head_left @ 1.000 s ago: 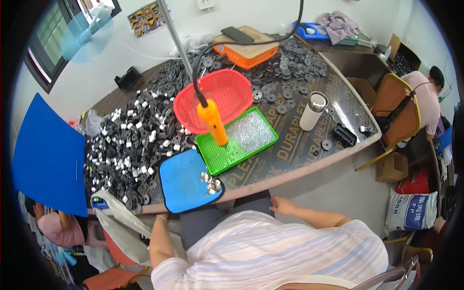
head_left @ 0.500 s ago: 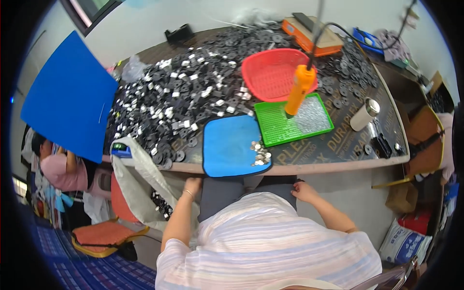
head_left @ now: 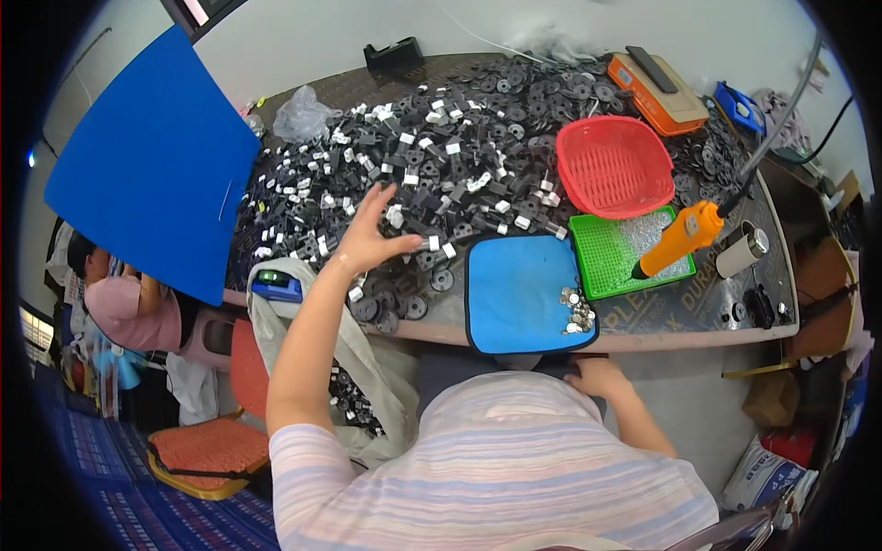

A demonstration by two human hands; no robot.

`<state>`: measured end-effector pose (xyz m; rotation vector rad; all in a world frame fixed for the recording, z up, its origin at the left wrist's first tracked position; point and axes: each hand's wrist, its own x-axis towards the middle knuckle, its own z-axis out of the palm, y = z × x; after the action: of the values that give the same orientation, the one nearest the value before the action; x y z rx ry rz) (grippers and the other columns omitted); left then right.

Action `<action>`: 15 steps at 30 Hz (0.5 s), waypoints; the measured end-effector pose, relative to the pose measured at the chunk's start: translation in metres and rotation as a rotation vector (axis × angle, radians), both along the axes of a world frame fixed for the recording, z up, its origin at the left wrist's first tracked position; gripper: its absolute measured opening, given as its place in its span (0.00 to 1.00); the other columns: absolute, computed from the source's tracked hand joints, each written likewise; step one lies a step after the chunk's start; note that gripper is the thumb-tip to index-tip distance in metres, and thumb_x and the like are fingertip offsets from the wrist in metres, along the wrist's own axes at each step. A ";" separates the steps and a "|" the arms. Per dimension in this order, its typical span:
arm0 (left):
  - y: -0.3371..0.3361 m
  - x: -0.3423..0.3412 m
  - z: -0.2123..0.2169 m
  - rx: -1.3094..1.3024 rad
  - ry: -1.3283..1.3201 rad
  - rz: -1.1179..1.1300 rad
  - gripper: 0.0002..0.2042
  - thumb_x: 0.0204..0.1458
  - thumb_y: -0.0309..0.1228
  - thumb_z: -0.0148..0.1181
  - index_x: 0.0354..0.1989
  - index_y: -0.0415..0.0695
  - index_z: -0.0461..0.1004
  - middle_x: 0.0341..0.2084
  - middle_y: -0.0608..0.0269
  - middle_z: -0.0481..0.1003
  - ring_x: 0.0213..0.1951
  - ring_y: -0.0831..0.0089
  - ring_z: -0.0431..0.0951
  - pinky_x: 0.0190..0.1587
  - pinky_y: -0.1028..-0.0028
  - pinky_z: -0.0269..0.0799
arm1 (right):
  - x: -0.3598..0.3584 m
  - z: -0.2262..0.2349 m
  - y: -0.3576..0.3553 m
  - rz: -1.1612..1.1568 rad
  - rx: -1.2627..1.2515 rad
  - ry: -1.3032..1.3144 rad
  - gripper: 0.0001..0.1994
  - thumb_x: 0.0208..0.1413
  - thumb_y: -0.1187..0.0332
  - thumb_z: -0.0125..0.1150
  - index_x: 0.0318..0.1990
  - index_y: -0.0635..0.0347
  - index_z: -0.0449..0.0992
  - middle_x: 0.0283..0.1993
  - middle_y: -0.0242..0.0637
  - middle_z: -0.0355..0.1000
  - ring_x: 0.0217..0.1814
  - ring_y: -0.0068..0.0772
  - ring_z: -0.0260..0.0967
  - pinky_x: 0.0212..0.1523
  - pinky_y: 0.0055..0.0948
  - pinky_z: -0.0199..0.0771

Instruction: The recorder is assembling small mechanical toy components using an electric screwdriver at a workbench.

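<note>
My left hand (head_left: 372, 241) reaches over the near left part of a wide heap of black plastic parts with white pieces (head_left: 441, 174). Its fingers and thumb are spread, with nothing between them. My right hand (head_left: 599, 376) rests low by my lap, below the table's front edge; its fingers are mostly hidden. Between the two hands lies a blue mat (head_left: 519, 289) with a dark border, and small silvery metal pieces (head_left: 579, 312) are gathered at its right side. A hanging orange electric screwdriver (head_left: 682, 241) is tilted, its tip over a green tray (head_left: 606, 262) of small shiny pieces.
A red plastic basket (head_left: 616, 170) stands behind the tray. A light-coloured flask (head_left: 742, 253) stands to the right. An orange scale (head_left: 657, 96) is at the back. A pale cloth sack (head_left: 372, 386) holding black and white parts hangs at the table's front. Another person (head_left: 133, 312) sits far left.
My left hand has risen from beside my lap to above the heap and spread its fingers. The view has shifted left, and the screwdriver now leans more.
</note>
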<state>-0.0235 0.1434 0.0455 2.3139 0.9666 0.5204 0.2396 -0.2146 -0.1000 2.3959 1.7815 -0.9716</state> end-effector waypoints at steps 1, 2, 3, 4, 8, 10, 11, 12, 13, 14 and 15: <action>0.013 0.016 -0.001 0.008 0.071 0.013 0.53 0.28 0.50 0.73 0.65 0.47 0.50 0.65 0.43 0.41 0.66 0.51 0.46 0.64 0.61 0.48 | -0.007 0.026 0.011 0.044 -0.099 0.113 0.20 0.49 0.56 0.56 0.47 0.57 0.73 0.46 0.46 0.72 0.48 0.45 0.70 0.46 0.41 0.70; 0.024 0.031 -0.009 0.104 0.144 0.016 0.57 0.24 0.54 0.73 0.66 0.49 0.47 0.66 0.43 0.37 0.67 0.46 0.40 0.64 0.57 0.47 | -0.010 0.030 0.013 0.031 -0.098 0.110 0.20 0.49 0.56 0.56 0.47 0.57 0.73 0.46 0.46 0.72 0.48 0.45 0.70 0.46 0.41 0.70; 0.031 0.047 -0.014 0.191 0.221 0.051 0.59 0.22 0.55 0.74 0.66 0.52 0.46 0.66 0.44 0.35 0.66 0.43 0.36 0.64 0.53 0.47 | -0.012 0.034 0.014 0.045 -0.041 0.250 0.19 0.50 0.58 0.56 0.47 0.57 0.73 0.44 0.47 0.73 0.47 0.46 0.70 0.46 0.40 0.70; 0.035 0.061 -0.016 0.190 0.280 0.106 0.60 0.20 0.56 0.74 0.67 0.54 0.46 0.67 0.46 0.34 0.66 0.42 0.35 0.63 0.53 0.48 | -0.015 0.040 0.017 0.062 0.018 0.391 0.18 0.50 0.59 0.55 0.47 0.58 0.73 0.43 0.48 0.73 0.46 0.47 0.71 0.46 0.39 0.70; 0.054 0.094 -0.036 0.186 0.291 0.285 0.59 0.20 0.59 0.72 0.66 0.58 0.47 0.67 0.50 0.34 0.67 0.44 0.33 0.60 0.51 0.54 | -0.014 0.087 0.024 0.038 0.018 0.444 0.17 0.53 0.59 0.55 0.48 0.58 0.72 0.42 0.42 0.75 0.44 0.40 0.72 0.44 0.33 0.71; 0.046 0.102 -0.033 0.139 0.291 0.308 0.53 0.22 0.58 0.72 0.64 0.60 0.55 0.67 0.51 0.36 0.67 0.44 0.35 0.59 0.51 0.57 | -0.010 0.102 0.024 0.049 0.005 0.489 0.17 0.54 0.59 0.55 0.48 0.58 0.72 0.42 0.40 0.75 0.44 0.36 0.72 0.43 0.30 0.71; 0.048 0.100 -0.038 0.175 0.262 0.278 0.50 0.23 0.56 0.73 0.62 0.60 0.58 0.67 0.51 0.37 0.66 0.44 0.36 0.59 0.52 0.58 | -0.007 0.106 0.024 0.051 -0.001 0.570 0.17 0.54 0.60 0.56 0.48 0.58 0.72 0.43 0.38 0.75 0.44 0.34 0.72 0.43 0.29 0.71; 0.051 0.095 -0.041 0.213 0.233 0.248 0.47 0.25 0.54 0.73 0.61 0.60 0.61 0.67 0.51 0.38 0.66 0.43 0.37 0.58 0.53 0.59 | -0.005 0.112 0.023 0.052 -0.005 0.652 0.17 0.54 0.60 0.57 0.48 0.58 0.72 0.43 0.37 0.75 0.44 0.31 0.72 0.42 0.28 0.71; 0.051 0.088 -0.042 0.265 0.172 0.201 0.43 0.27 0.49 0.74 0.59 0.59 0.63 0.66 0.50 0.40 0.65 0.43 0.40 0.58 0.55 0.59 | -0.004 0.118 0.023 0.052 -0.009 0.653 0.17 0.54 0.60 0.57 0.48 0.58 0.72 0.43 0.37 0.75 0.44 0.31 0.72 0.42 0.28 0.71; 0.055 0.081 -0.046 0.291 0.151 0.166 0.42 0.28 0.47 0.73 0.59 0.59 0.64 0.66 0.49 0.41 0.65 0.44 0.42 0.58 0.55 0.60 | -0.002 0.125 0.025 0.055 0.012 0.654 0.17 0.54 0.61 0.57 0.48 0.59 0.72 0.43 0.36 0.74 0.44 0.29 0.72 0.42 0.27 0.71; 0.057 0.077 -0.045 0.317 0.130 0.130 0.41 0.29 0.46 0.73 0.58 0.58 0.64 0.65 0.47 0.42 0.64 0.45 0.44 0.58 0.56 0.60 | 0.001 0.129 0.028 0.058 0.033 0.656 0.16 0.54 0.62 0.58 0.48 0.60 0.72 0.42 0.35 0.74 0.44 0.27 0.72 0.42 0.26 0.71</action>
<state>0.0531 0.2005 0.0004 2.6035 1.1746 0.6209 0.2406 -0.1869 0.0291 2.1679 2.0172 -1.8935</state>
